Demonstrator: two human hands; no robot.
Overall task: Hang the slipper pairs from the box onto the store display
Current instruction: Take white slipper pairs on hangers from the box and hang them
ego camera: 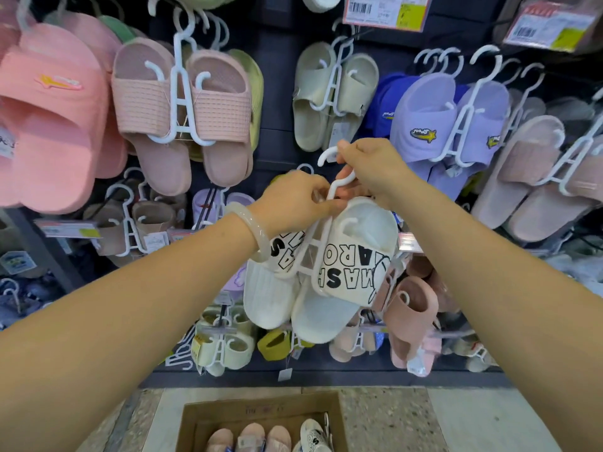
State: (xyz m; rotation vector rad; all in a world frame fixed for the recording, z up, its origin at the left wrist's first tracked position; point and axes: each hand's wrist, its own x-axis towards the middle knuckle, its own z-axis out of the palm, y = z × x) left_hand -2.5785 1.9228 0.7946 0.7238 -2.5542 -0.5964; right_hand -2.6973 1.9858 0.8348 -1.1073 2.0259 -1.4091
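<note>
Nearest the lens, two bare forearms reaching up from the lower corners toward mid-frame. Left hand (295, 199), a pale bangle (249, 233) on its wrist, fingers curled and pinching the neck of a white plastic hanger (337, 184) just below its hook. Right hand (372, 168) just above and to the right, fingers curled round the hook's upper curve, the open tip poking out to the left of the knuckles. Both hands touching the same hanger, nearly touching each other.

Hanging below the hands at centre frame, a white slipper pair (326, 275) with black block lettering, clipped on the hanger, toes down, long axis running roughly vertical with a slight tilt to the lower left. Not yet on a peg, by the look of it: weight seemingly carried by the hands alone.

Behind, the dark display wall (274, 93), crowded with hung pairs: pink slides (49, 125) at upper left, beige slides (332, 93) directly above the hands, lilac slides (450, 119) at upper right. Target peg not discernible; likely just beyond the hook, up and away from the hands. Right hand nearer the hook, so probably the one to steer it on.

At bottom centre, a cardboard box (192, 422) on the floor, more slippers inside.
</note>
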